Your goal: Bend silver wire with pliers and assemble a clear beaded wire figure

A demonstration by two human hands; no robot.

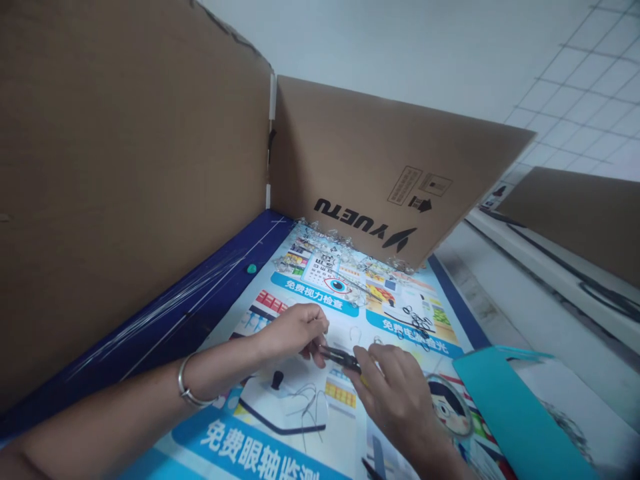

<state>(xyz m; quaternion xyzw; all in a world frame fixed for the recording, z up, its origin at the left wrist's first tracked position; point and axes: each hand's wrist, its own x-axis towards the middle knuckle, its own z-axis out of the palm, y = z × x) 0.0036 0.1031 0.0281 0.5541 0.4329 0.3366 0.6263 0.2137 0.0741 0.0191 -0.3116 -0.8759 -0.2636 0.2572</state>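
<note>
We observe a person's two bare hands working over a bench (170, 350) with a printed sheet (350, 427) laid on it. The right hand (395, 383) has its grip closed around a pair of pliers (344, 359), the nose pointing toward the left hand (300, 330). The left grip is pinched together at the nose; whatever lies between its fingertips is too small for us to identify. A metal bangle (185, 383) encircles the left wrist. Below the hands, we note thin wire pieces (307, 403) crossing one another on the sheet. Dark loops (417, 320) lie farther off, beyond the right hand. Clear curled pieces (335, 240) line the foot of the printed cardboard panel (360, 167). At left, pale strands (150, 321) run along the blue margin, near a small green lump (251, 269). We record a teal container (520, 407) at right, tangled material inside.
</note>
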